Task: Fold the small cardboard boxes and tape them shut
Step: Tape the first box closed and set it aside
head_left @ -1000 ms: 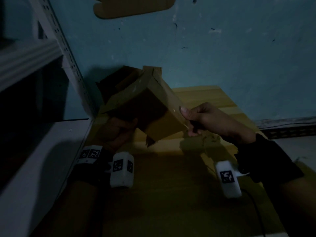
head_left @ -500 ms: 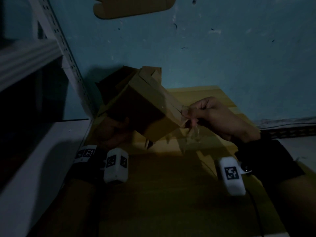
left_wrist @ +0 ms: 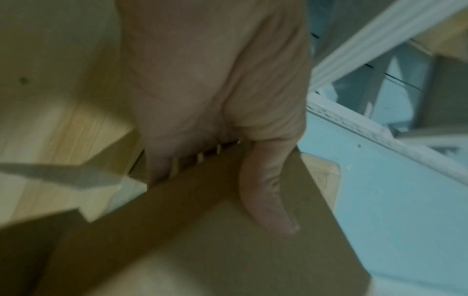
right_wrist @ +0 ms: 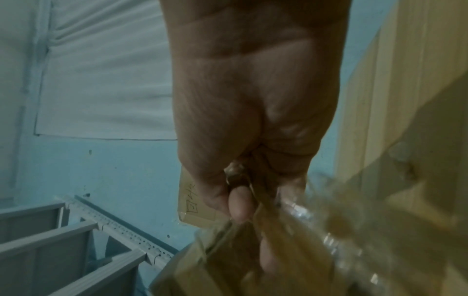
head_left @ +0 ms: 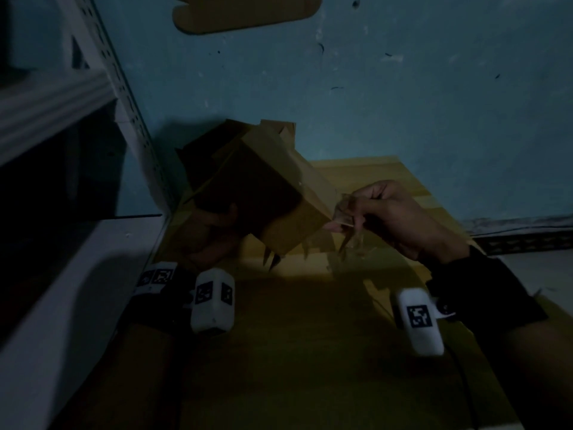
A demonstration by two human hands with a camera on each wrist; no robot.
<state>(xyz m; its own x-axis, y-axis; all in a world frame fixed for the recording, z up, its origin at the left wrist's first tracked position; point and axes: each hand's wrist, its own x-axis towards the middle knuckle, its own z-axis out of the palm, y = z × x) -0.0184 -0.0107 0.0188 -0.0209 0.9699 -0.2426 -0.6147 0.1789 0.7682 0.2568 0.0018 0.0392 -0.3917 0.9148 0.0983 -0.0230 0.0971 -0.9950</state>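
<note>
A small brown cardboard box (head_left: pixel 266 193) is held tilted above the wooden table, one corner pointing down. My left hand (head_left: pixel 214 234) grips it from below at its left side; in the left wrist view the thumb (left_wrist: pixel 268 196) lies flat across a box panel (left_wrist: pixel 228 250). My right hand (head_left: pixel 350 212) is at the box's right corner and pinches a crumpled strip of clear tape (head_left: pixel 353 240) that hangs below the fingers. In the right wrist view the tape (right_wrist: pixel 329 230) runs from the pinching fingertips (right_wrist: pixel 240 206) toward the camera. Whether the tape still sticks to the box is unclear.
White metal shelving (head_left: pixel 62 212) stands close on the left, and a blue wall (head_left: pixel 403 103) is behind. The yellow wooden table (head_left: pixel 310 352) lies under both hands. More cardboard (head_left: pixel 279 128) sits behind the box, and a flat cardboard piece (head_left: pixel 245 10) shows at the top edge.
My right hand has moved right and slightly up from the box's corner, and a clear tape strip now hangs from its fingers. The left hand has turned the box a little.
</note>
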